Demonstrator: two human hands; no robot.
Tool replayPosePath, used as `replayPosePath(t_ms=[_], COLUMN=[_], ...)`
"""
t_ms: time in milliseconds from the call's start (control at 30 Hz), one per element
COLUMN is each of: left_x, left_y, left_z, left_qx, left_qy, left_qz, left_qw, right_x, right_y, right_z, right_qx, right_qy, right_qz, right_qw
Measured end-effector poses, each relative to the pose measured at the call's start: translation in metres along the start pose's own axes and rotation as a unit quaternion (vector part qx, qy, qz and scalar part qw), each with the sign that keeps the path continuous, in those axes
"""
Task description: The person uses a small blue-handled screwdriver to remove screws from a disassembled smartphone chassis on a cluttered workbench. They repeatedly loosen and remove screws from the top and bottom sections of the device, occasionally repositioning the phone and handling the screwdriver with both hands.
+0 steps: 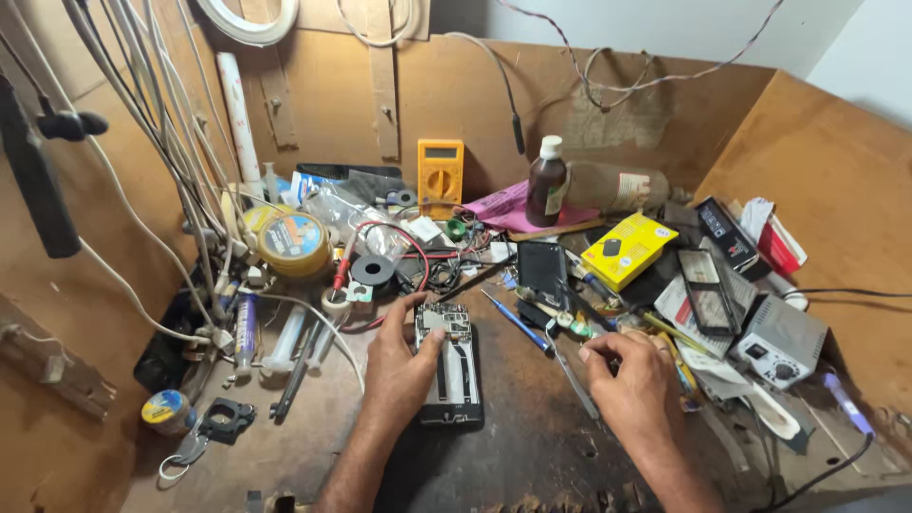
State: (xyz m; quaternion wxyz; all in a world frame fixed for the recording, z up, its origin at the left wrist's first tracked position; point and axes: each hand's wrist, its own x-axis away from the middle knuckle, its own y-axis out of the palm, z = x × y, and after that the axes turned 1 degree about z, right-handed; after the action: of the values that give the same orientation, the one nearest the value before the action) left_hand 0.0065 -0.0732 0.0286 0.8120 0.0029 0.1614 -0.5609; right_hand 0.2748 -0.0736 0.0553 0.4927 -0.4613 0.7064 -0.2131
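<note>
Left hand (399, 366) steadies opened phone (449, 366) — right hand (632, 380) curled over tweezers (573, 378).

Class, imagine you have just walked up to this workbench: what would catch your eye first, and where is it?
First, the opened phone lying at the middle of the dark bench, with the left hand resting on it and the right hand beside it among small tools. Next come the bright colours: the orange multimeter upright against the back board, and the yellow box to its right.
</note>
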Motion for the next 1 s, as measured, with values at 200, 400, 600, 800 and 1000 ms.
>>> replayPosePath(t_ms=[200, 400, 600, 800, 1000], left_x=[0.000, 0.001, 0.000, 0.001, 0.000], left_y=[-0.001, -0.001, -0.001, -0.004, -0.001], left_z=[0.002, 0.003, 0.007, 0.009, 0.007], left_qx=[-0.009, -0.018, -0.020, -0.038, -0.008], left_qy=[-0.026, -0.039, -0.049, -0.046, -0.047], left_qz=[-0.008, -0.005, -0.016, -0.010, -0.019], left_qw=[1.000, 0.999, 0.998, 0.998, 0.999], right_x=[-0.013, -0.023, -0.026, -0.033, -0.042], right_y=[-0.003, 0.000, 0.013, 0.012, 0.007], right_z=[-0.019, -0.026, -0.009, 0.027, 0.045], right_qx=[0.000, 0.092, 0.118, 0.098, 0.153], right_qy=[-0.028, -0.108, -0.088, -0.068, -0.029], right_qz=[-0.001, -0.025, -0.038, 0.062, 0.033], right_qw=[1.000, 0.990, 0.988, 0.991, 0.987])
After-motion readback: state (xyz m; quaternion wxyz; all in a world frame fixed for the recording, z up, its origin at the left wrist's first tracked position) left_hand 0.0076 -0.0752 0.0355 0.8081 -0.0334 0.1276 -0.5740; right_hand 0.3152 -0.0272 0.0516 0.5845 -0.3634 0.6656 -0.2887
